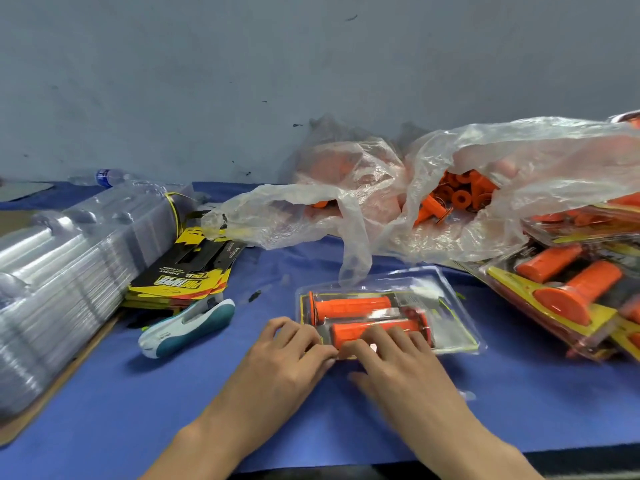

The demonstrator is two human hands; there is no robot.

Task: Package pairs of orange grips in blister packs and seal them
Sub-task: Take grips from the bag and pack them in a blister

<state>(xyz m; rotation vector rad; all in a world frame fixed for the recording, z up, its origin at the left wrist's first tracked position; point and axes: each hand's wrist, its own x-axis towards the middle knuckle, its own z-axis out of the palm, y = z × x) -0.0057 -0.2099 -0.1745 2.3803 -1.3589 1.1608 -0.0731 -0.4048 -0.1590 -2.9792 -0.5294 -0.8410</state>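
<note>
left hand (287, 356) and right hand (398, 365), forearms (460, 434) bare.

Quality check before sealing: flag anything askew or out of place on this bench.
A water bottle lies on its side behind the stack of clear blisters, far left. The finished packs at right are heaped crookedly, overlapping.

Hands: two, left hand (287, 351) and right hand (394, 358).
Blister pack (433, 289) under the hands: one, containing two orange grips (349, 304).
Stapler (187, 327): one.
Water bottle (107, 176): one.
Stack of empty clear shells (52, 289): one.
Stack of printed cards (180, 282): one.
Clear plastic bags (519, 157): two; the loose grips inside are uncountable.
</note>
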